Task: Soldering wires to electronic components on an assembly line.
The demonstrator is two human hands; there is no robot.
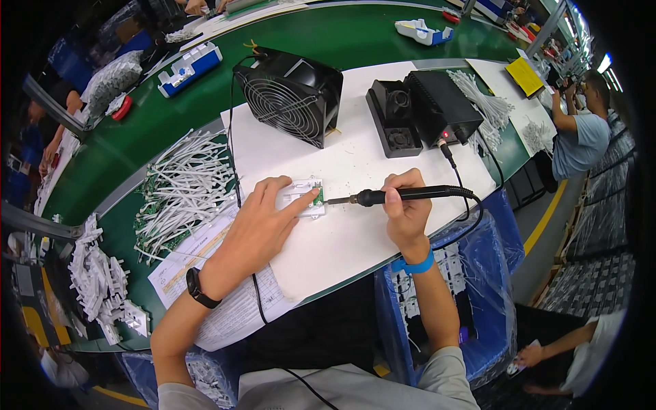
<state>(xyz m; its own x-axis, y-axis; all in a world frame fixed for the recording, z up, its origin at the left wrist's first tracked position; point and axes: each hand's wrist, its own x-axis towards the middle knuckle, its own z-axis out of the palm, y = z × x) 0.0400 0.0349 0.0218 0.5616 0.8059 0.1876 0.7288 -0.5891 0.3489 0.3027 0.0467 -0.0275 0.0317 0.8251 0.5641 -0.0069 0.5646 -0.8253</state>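
Observation:
A white plastic housing (312, 210) with a small green circuit board (318, 193) lies on the white work sheet (355, 253). My left hand (258, 224) holds it there, fingers and thumb around its left part, index fingertip on the board. My right hand (408, 212) grips the black handle of a soldering iron (372, 197) like a pen. Its metal tip points left and reaches the housing's right edge beside the board; I cannot tell if it touches. The iron's cable loops right to a black soldering station (444, 109) with a red light. Small dark specks dot the sheet.
A black fan (290, 96) stands behind my left hand; an iron stand (396, 119) sits beside the station. White-wired green boards (184, 191), white plastic parts (99, 280) and printed papers (253, 307) lie left. A blue lined bin (499, 273) stands below right. Other people work around.

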